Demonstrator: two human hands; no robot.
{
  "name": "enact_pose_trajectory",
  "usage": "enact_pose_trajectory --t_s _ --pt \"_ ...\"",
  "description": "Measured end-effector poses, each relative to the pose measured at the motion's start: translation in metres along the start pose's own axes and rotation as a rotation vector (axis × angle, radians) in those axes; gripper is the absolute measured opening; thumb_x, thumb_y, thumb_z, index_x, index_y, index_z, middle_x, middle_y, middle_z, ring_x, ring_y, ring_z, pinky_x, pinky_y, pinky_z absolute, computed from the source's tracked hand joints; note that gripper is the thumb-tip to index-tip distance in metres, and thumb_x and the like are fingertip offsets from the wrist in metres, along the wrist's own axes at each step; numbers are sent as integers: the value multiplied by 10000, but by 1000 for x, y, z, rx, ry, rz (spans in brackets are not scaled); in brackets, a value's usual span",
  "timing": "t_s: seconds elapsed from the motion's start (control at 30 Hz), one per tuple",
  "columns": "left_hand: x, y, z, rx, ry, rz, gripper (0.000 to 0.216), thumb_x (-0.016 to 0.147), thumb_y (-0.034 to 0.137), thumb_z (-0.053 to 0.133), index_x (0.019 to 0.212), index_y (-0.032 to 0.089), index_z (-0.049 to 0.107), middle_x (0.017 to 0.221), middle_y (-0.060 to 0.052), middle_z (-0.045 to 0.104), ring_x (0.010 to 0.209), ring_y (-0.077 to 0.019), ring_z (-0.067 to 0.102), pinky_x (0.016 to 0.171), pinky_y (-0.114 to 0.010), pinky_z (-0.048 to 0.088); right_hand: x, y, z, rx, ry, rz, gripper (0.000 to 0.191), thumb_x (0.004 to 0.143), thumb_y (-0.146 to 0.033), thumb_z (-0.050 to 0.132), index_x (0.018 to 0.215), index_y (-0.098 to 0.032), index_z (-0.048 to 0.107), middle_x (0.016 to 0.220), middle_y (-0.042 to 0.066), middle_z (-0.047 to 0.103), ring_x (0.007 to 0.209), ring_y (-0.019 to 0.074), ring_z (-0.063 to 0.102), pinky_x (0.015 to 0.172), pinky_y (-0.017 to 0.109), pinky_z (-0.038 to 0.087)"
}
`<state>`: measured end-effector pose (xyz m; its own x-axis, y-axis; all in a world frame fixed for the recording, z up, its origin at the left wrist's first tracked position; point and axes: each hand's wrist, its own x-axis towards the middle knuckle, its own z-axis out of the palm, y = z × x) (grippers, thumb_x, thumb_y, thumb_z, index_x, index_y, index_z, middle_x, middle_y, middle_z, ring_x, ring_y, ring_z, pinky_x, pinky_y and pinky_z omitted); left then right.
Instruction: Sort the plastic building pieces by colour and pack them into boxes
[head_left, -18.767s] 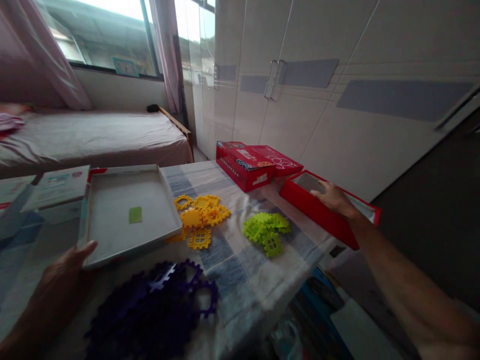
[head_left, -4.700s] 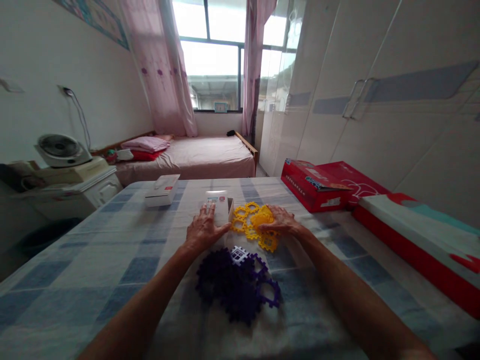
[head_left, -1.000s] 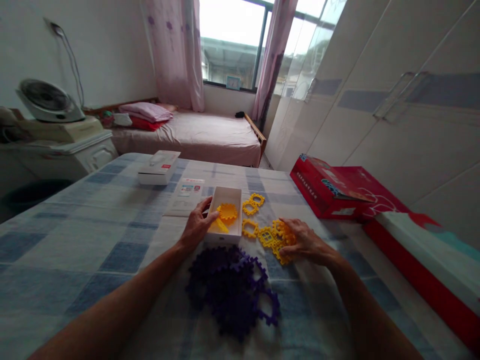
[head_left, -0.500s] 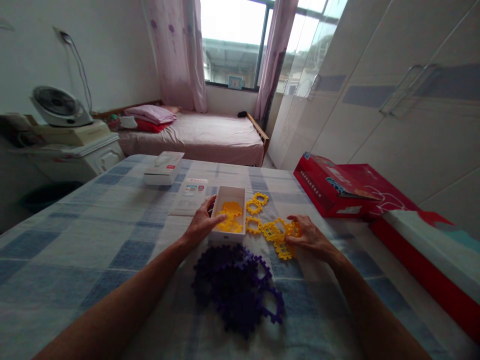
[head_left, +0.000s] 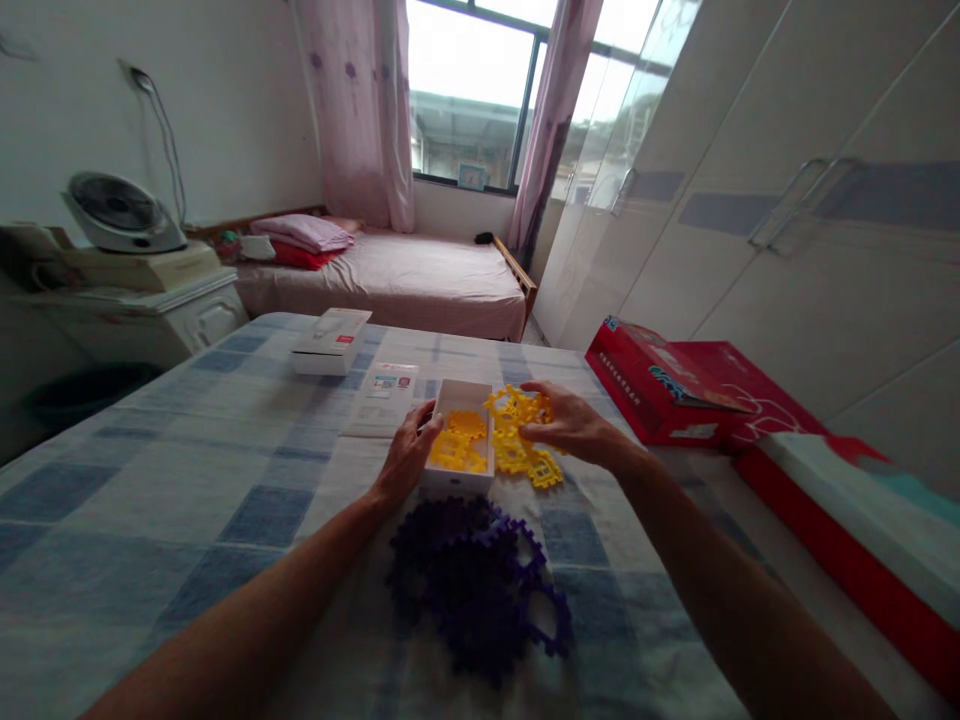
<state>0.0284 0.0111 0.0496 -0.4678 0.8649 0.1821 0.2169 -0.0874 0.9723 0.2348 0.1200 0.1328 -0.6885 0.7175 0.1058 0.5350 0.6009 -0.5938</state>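
My left hand [head_left: 409,455] grips the left side of an open white box [head_left: 459,484]; the fingertips behind its wall are partly hidden. Several yellow toothed plastic pieces [head_left: 457,452] lie inside the box. At the box's right side, my right hand [head_left: 576,425] has its thumb and fingers closed on yellow toothed plastic pieces [head_left: 516,408], held by the box's upper right edge. More yellow pieces [head_left: 544,468] lie just below that hand, on the cloth. Nearer to me sits a heap of dark purple toothed plastic pieces [head_left: 472,590], which neither hand touches.
A printed white sheet [head_left: 381,400] lies left of the box, with a white carton [head_left: 331,345] behind it. Red boxes [head_left: 652,385] stand along the table's right side. The checked tablecloth [head_left: 247,520] covers the table; a bed [head_left: 420,270] is beyond.
My right hand has moved left toward the box, gathering the yellow pieces and lifting some beside its edge. My left hand remains at the box's left side.
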Motion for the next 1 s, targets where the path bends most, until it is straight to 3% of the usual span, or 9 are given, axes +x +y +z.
enact_pose_trajectory --t_s 0.13,0.27,0.4,0.47,0.6,0.7,0.83,0.9,1.0 --pt "0 0 0 6 15 11 520 828 456 419 1202 109 518 1250 -124 544 1173 -244 485 997 -362 371 34 -29 34 0 -35 7 701 649 -369 687 1272 -128 475 1198 135 527 1051 230 525 920 349 405" --pt "1 -5 0 -4 19 4 494 816 410 452 1216 124 504 1252 -116 538 1168 -232 489 975 -356 394 43 -27 47 7 -4 -6 731 683 -485 643 1290 -120 459 1277 155 472 1122 247 491 951 360 385" --pt "4 -12 1 7 57 44 449 801 346 468 1209 169 528 1251 -94 532 1142 -220 507 952 -362 418 23 2 33 -23 70 18 541 783 -435 543 1228 -127 523 1209 139 535 1076 222 528 922 349 409" --pt "4 -14 1 61 72 127 391 798 326 470 1147 192 585 1256 -81 521 1174 -215 478 983 -366 394 6 19 23 -90 9 46 513 783 -429 546 1205 -137 547 1179 131 559 1057 227 536 925 362 405" --pt "3 -13 -1 190 107 217 269 805 332 478 834 170 691 1247 -89 519 1180 -225 472 1029 -384 349 -29 43 13 -143 -196 100 615 716 -483 613 1231 -155 540 1187 123 544 1047 242 536 920 365 408" --pt "0 -8 -4 295 108 358 266 826 314 463 919 196 683 1334 -61 468 1239 -216 418 1053 -403 319 -43 52 19 -111 -239 52 680 665 -482 667 1265 -201 511 1224 102 511 1097 239 503 946 358 392" --pt "1 3 -14 606 -164 586 309 853 304 449 1101 266 630 1389 -7 438 1349 -227 252 1096 -483 195 -43 54 31 -141 -140 7 645 673 -436 680 1254 -210 518 1231 109 502 1119 249 477 960 391 367" --pt "3 10 -18 709 -306 592 315 871 333 433 1114 268 623 1372 -13 462 1345 -231 268 1095 -499 178 -42 51 35 -144 -119 1 594 697 -412 667 1233 -191 538 1179 117 521 1080 240 496 940 378 378" --pt "7 21 -17 759 -411 576 378 901 380 380 1210 247 552 1380 -37 452 1317 -205 331 1102 -458 192 -41 47 37 -106 -112 9 558 698 -376 670 1205 -172 558 1088 108 530 996 212 524 897 335 405"
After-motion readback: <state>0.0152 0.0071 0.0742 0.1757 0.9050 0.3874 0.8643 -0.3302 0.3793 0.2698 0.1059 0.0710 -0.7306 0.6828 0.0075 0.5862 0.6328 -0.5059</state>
